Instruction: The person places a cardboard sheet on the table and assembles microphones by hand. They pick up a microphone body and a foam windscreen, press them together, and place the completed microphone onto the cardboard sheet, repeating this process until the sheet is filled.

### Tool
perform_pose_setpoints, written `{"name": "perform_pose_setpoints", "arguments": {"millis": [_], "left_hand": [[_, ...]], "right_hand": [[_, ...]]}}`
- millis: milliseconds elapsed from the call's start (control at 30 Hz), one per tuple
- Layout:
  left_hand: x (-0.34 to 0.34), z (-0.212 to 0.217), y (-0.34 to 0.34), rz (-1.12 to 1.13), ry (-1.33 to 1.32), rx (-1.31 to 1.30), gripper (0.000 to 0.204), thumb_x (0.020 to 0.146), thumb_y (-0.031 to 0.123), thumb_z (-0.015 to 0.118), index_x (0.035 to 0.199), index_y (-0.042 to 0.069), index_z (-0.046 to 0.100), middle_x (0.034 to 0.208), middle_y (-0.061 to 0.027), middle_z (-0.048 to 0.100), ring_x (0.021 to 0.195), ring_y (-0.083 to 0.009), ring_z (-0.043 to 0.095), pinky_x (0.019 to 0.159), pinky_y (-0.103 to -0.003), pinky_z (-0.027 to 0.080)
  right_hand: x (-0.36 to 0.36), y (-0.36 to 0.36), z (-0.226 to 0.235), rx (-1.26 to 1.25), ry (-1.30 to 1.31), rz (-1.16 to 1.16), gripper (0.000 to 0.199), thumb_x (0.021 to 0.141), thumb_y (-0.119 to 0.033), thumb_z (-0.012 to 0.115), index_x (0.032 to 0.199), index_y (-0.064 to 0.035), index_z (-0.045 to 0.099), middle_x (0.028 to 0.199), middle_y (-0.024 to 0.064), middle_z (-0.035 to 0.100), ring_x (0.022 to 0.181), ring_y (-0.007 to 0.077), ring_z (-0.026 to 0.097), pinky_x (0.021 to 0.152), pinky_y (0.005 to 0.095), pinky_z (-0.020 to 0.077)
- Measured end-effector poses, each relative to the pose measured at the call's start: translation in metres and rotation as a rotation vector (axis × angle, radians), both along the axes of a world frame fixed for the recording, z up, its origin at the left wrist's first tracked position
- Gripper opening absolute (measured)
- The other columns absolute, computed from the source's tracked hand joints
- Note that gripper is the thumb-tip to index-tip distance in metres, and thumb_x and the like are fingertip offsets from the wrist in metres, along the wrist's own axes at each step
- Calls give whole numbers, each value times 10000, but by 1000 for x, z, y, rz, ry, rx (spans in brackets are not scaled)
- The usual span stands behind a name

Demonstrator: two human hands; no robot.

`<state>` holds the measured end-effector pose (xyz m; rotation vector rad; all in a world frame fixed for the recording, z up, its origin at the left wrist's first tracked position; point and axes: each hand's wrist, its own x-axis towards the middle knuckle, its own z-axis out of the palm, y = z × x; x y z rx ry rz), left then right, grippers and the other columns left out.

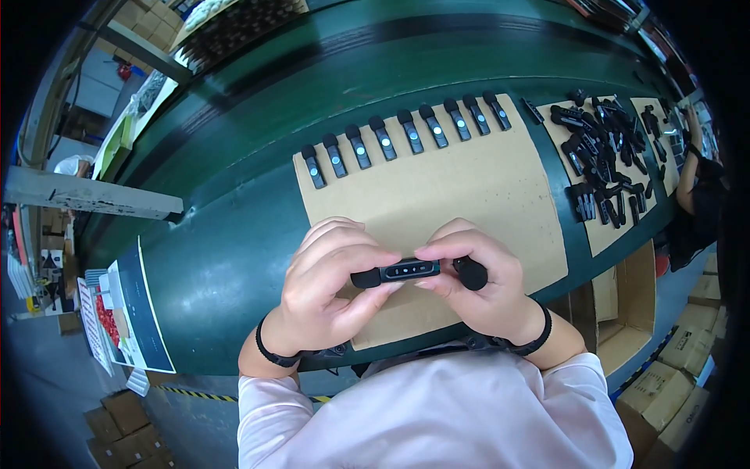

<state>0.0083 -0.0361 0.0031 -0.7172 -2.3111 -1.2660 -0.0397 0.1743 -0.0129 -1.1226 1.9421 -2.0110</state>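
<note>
Over the cardboard sheet (469, 195), my two hands hold a small black clip-on microphone (410, 270) lengthwise, its face with small light marks turned up. My left hand (320, 285) pinches it near the round foam head, between thumb and fingers. At the other end, my right hand (496, 277) grips it with thumb and fingertip. A second black foam-headed piece (471, 273) sits inside my right hand, its lower part hidden by the fingers. Beyond my hands, several similar microphones (383, 138) lie in a slanting row along the sheet's far edge, each with a pale round spot.
A heap of black microphones (601, 148) covers another cardboard piece at the right. Beside it, a person in dark clothing (699, 187) reaches in. Papers (141, 313) lie at the green table's left end, near a grey metal post (94, 193). An open carton (629, 305) stands below right.
</note>
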Motion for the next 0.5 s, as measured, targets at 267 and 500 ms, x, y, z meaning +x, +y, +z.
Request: {"name": "perform_pose_setpoints", "arguments": {"millis": [267, 500], "left_hand": [[-3, 6, 9, 32, -94, 48, 309, 710, 75, 785, 971, -9, 646, 850, -113, 639, 744, -265, 601, 703, -362, 467], [-4, -3, 6, -37, -98, 77, 283, 705, 37, 756, 961, 7, 639, 854, -106, 620, 764, -259, 588, 710, -357, 449]], "right_hand": [[-9, -2, -6, -7, 184, -14, 314, 774, 79, 718, 1058, -8, 618, 915, 82, 594, 713, 103, 515, 614, 217, 406], [-1, -1, -5, -13, -34, -5, 308, 775, 32, 738, 1049, -10, 604, 889, 66, 579, 676, 95, 486, 598, 220, 392]]}}
